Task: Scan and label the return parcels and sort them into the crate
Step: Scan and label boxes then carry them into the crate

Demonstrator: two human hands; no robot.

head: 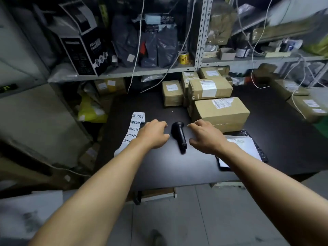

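Observation:
A black handheld scanner point(178, 134) lies on the black table point(177, 167) between my two hands. My left hand point(154, 134) hovers just left of it with relaxed fingers and holds nothing. My right hand point(205, 136) hovers just right of it, fingers loosely spread, also empty. A white strip of printed labels point(133, 129) lies left of my left hand, partly hidden under the wrist. Several cardboard parcels with white shipping labels are stacked behind the scanner; the nearest is a large box point(221, 112). A flat black mailer with a white label point(243, 148) lies under my right forearm.
Metal shelving point(200, 41) behind the table holds dark bags, a black carton point(83, 48) and a yellow tape roll point(183, 58). White cables hang down over the parcels. More boxes sit at the right edge point(307, 105). A yellow bag point(90, 110) lies left of the table.

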